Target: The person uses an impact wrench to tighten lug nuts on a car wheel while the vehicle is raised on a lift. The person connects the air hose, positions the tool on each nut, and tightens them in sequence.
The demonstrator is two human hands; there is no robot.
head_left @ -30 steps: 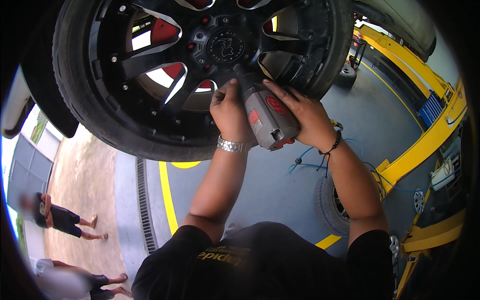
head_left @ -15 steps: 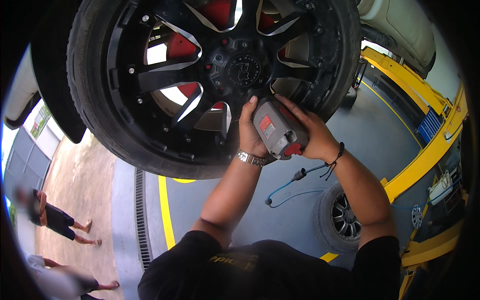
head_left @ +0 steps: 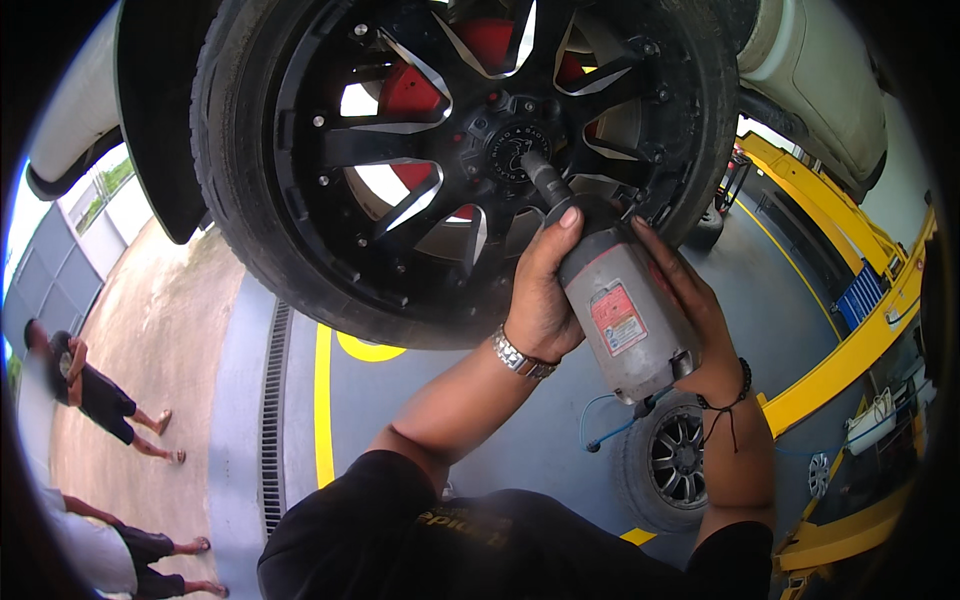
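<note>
Both my hands hold a grey pneumatic impact wrench (head_left: 618, 320) with a red and white label. Its long dark socket (head_left: 548, 182) points up and left, its end in front of the round centre cap (head_left: 512, 152) of a black alloy wheel (head_left: 300, 270). Whether the socket touches the wheel, I cannot tell. My left hand (head_left: 545, 290) grips the wrench's left side, thumb near the front. My right hand (head_left: 705, 325) wraps the other side; its lower fingers are hidden behind the tool. Red brake parts (head_left: 408, 100) show between the spokes.
A blue air hose (head_left: 610, 432) hangs below the wrench. Another wheel (head_left: 660, 465) lies on the grey floor. Yellow lift arms (head_left: 840, 345) stand at right. Two people (head_left: 95, 395) (head_left: 105, 545) are at left, beyond a floor drain grate (head_left: 273, 420).
The impact wrench has come away from the lower hub area, back toward me, and its socket is now exposed. Both hands moved with it. My view has shifted slightly.
</note>
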